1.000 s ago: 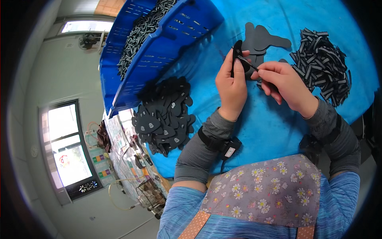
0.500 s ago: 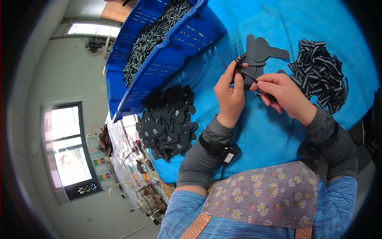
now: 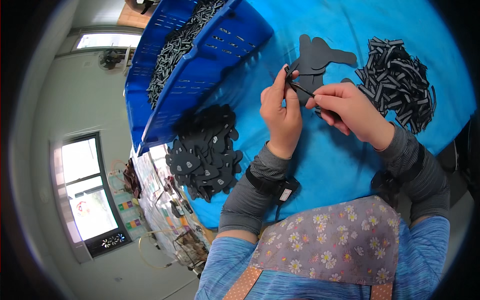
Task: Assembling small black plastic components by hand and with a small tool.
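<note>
In the head view, the left hand and the right hand are raised near each other over the blue sheet-like table covering, roughly mid-scene. The left hand's thumb and fingers pinch a small dark piece with a striped bit near the fingertip; the fingers cover much of it, so its full outline cannot be told. The right hand's thumb and forefinger grip a slender dark item, whose far end reaches the left hand's pinch; whether it is a strip or a thin tool is too small to tell. Just beyond the hands lie overlapping dark grey, flat, round-lobed pieces, plain on the faces that show. To their right is a loose heap of black-and-white striped ribbon strips. On the left, nearer, sits a pile of dark grey flat rounded pieces with small pale marks, and beyond it a blue slotted plastic basket holding a mass of small striped pieces. As a judgement, the piece in hand looks partway worked, with the slender item still engaged in it; plenty of ribbon remains, while which heaps count as done cannot be settled from here.
</note>
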{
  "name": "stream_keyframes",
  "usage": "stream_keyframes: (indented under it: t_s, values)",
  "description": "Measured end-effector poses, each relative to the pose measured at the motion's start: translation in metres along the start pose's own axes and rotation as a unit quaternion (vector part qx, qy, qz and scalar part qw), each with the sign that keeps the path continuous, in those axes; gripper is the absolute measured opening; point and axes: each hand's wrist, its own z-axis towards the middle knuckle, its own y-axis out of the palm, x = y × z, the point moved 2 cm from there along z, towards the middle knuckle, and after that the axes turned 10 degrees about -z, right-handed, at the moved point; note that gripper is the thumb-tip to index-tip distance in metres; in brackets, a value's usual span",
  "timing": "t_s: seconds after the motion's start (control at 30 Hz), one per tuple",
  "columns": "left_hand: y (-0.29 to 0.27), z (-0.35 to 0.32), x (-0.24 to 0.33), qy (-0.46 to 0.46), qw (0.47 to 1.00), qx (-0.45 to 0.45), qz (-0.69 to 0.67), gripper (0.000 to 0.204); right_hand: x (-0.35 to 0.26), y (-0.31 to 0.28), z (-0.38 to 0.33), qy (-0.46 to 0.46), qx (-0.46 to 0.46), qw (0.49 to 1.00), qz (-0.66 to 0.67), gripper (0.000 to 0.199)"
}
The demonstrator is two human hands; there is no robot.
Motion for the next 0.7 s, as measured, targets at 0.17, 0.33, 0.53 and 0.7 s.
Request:
stream_keyframes:
  t_s: [0.17, 0.33, 0.53, 0.7]
  values:
    - [0.002, -0.002, 0.004, -0.006, 1.0, 0.004, 0.008, 0.032, 0.007, 0.004, 0.001, -0.005, -0.013, 0.998, 0.064, 0.025]
    - [0.007, -0.004, 0.005, -0.014, 1.0, 0.02, -0.017, 0.033, 0.01, 0.005, 0.001, 0.011, -0.009, 0.993, 0.113, 0.025]
    - [0.006, -0.004, 0.007, -0.067, 0.998, 0.006, 0.016, 0.035, 0.011, 0.006, 0.004, 0.007, 0.002, 0.998, 0.069, 0.024]
    - [0.011, -0.002, 0.0, -0.065, 0.998, -0.015, -0.003, 0.034, 0.016, 0.004, 0.006, 0.05, -0.059, 0.982, 0.169, 0.019]
